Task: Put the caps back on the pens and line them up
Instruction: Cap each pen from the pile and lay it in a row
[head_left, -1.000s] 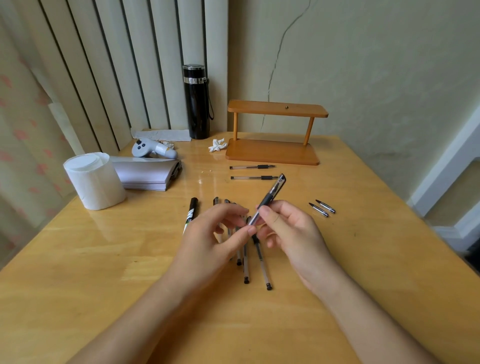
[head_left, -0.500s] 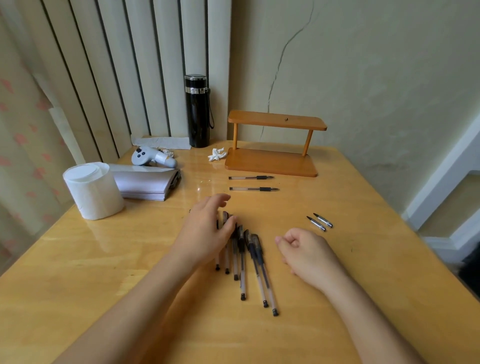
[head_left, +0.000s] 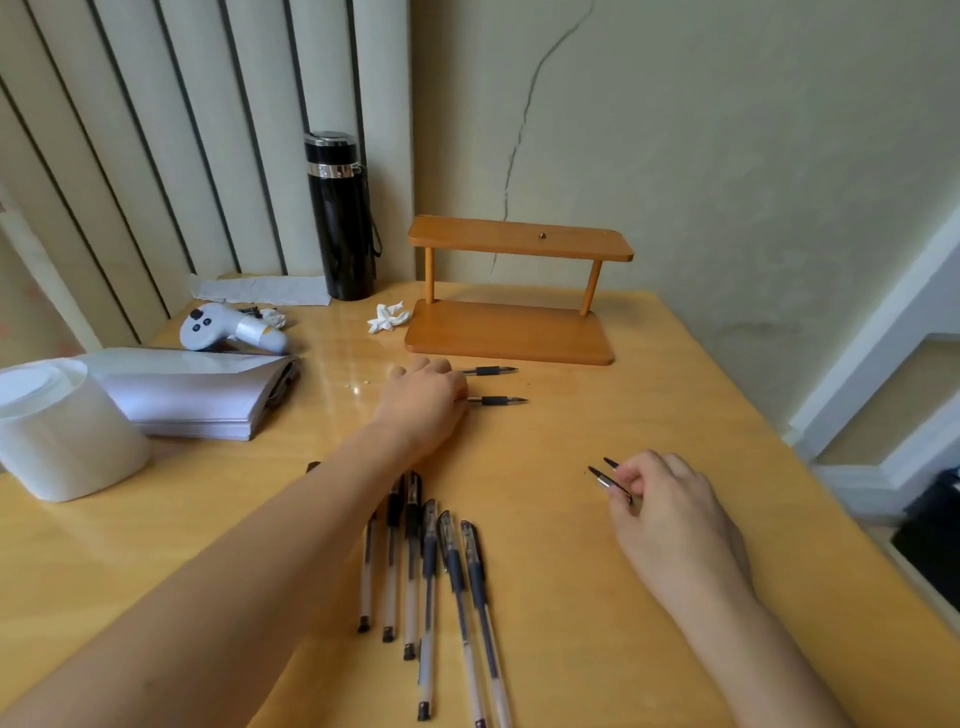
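Tabletop (head_left: 597, 597): six capped pens (head_left: 434, 561) lie in a rough fan near the front edge, close together, not yet parallel; left forearm crosses above their cap ends. Two uncapped pens (head_left: 493, 385) lie side by side just before the wooden stand (head_left: 511, 330), tips pointing right.

Left hand (head_left: 423, 402) rests over the barrels of the uncapped pair; fingers curled down, but whether they grip either pen cannot be told.

Right hand (head_left: 670, 499): fingers pinch one of the two caps (head_left: 608, 480); the other cap lies just beside, touching or nearly so.

Risks, judged:
- Left forearm drawn back low could sweep the capped fan further askew.
- Taking one pen may roll its neighbour.
- Exposed tips could mark skin or wood.
- Loose cap may be knocked away.
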